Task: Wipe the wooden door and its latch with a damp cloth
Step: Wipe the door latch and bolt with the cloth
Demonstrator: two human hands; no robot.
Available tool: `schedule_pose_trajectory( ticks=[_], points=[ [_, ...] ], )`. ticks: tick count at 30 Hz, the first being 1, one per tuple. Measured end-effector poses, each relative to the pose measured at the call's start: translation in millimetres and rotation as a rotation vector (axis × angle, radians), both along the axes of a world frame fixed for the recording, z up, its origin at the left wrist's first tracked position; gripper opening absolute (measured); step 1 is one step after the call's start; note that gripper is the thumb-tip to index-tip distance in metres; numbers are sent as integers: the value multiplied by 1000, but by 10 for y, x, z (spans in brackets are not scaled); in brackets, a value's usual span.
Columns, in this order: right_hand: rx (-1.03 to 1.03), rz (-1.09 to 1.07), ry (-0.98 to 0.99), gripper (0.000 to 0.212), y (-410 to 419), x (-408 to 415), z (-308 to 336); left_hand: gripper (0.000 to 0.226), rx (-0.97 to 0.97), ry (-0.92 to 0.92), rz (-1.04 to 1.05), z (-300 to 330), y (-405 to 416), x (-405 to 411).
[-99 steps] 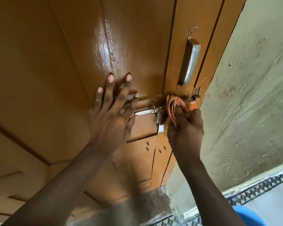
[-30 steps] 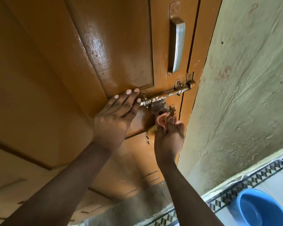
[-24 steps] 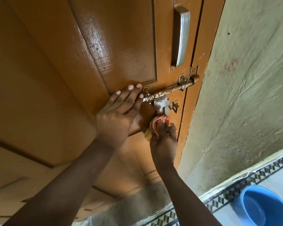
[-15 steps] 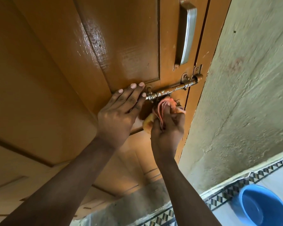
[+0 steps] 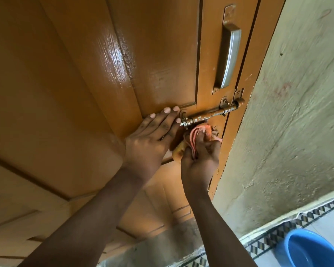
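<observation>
Cloth [image 5: 198, 134] in right hand [image 5: 200, 159] under latch [image 5: 210, 113], near door [image 5: 104, 74] edge.

Two bare forearms, sleeveless to the frame edge; short pale nails on left grip [image 5: 150, 139].

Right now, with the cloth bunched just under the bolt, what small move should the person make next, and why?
Probably slide the right hand up so the pink cloth rubs along the latch bolt toward the frame. The bolt looks flecked and grimy, the cloth sits just beneath it, and the left hand lies flat on the door.
</observation>
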State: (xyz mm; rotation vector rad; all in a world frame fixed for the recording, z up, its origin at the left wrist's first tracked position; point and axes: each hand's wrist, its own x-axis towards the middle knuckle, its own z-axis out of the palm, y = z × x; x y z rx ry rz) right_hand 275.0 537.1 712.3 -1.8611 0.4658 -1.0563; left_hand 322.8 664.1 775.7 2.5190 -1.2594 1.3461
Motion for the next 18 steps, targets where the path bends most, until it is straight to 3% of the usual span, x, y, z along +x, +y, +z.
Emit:
schedule_pose_trajectory(
  ticks=[3,5,9,11,13,15,18],
  points=[
    [181,43,182,34,-99,-66,-163,43,-1,6,13,20,-10,-8],
    [135,25,244,39,-162,-129,-208,42,4,9,6,26,-1,-7],
    [-26,-32,-13,51,-127,-153,6,44,30,32,5,29,9,-5],
    [-149,-15,-40,50,-104,-101,8,46,32,39,2,25,11,-9],
    [-141,45,28,46,-83,-58,-110,47,31,34,14,26,3,-21],
    [44,96,159,29,-79,-98,-203,46,22,40,15,36,-7,-42],
    [168,135,380,26,-194,-264,-282,46,24,87,14,93,-10,-72]
  ],
)
